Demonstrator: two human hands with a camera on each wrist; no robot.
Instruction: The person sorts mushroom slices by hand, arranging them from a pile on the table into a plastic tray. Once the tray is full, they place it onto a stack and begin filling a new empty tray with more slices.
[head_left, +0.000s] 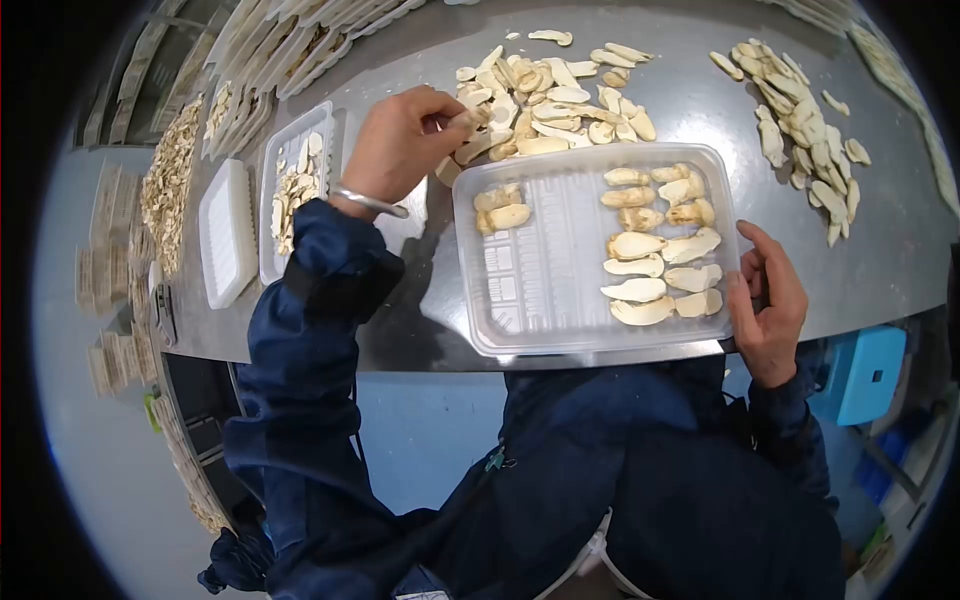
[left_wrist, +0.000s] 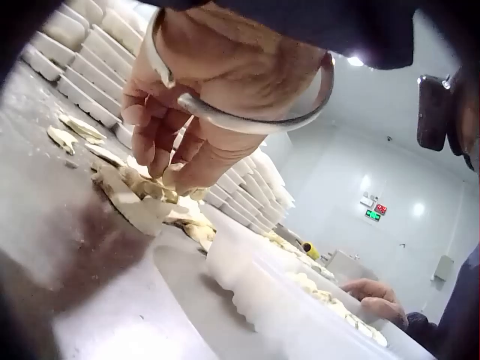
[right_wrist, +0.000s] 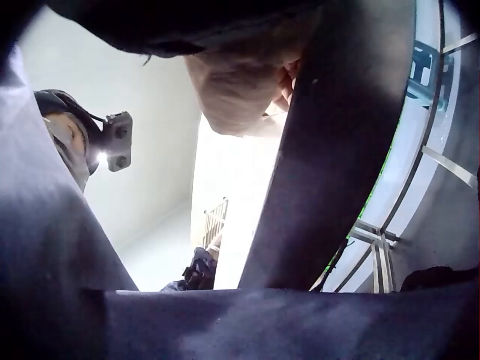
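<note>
My left hand point(head_left: 405, 140), with a metal bangle at the wrist, reaches to the left end of a loose pile of pale mushroom slices point(head_left: 570, 105). Its thumb and fingers pinch a brownish mushroom slice point(head_left: 474, 118); in the left wrist view the left hand point(left_wrist: 217, 97) points down into the slices point(left_wrist: 135, 199). In front of me a clear plastic tray point(head_left: 560, 290) carries two columns of slices at its right and a small stack at its upper left. My right hand point(head_left: 770, 305) grips that tray's right edge, fingers bent; the right wrist view shows it only partly.
A second slice pile point(head_left: 800, 130) lies at the right of the metal table point(head_left: 880, 270). Left of me stand a part-filled tray point(head_left: 268, 235) and a white tray point(head_left: 228, 235). Stacked trays point(head_left: 290, 50) fill the back left. A blue box point(head_left: 868, 375) sits below the table's right edge.
</note>
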